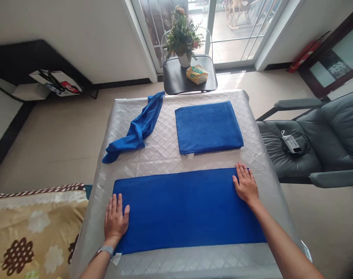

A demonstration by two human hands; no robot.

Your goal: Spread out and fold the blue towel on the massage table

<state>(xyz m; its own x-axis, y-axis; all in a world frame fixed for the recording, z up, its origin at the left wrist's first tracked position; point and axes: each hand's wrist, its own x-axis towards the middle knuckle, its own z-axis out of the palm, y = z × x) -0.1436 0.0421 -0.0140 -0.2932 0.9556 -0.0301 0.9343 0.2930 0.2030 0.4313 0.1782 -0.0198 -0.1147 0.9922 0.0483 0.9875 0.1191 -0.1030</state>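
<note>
Left hand (116, 221), right hand (246, 186), long blue towel (185, 211) between and partly beneath.

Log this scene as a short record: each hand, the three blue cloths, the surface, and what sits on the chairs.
Left hand: open, flat at the left edge of the spread cloth
Right hand: open, flat at its far right corner
Folded cloth: beyond the spread cloth, toward the right
Crumpled cloth: far left
Surface: silver quilted cover
Black chair: potted flowers, yellow packet
Grey armchair: white device with black cable
</note>
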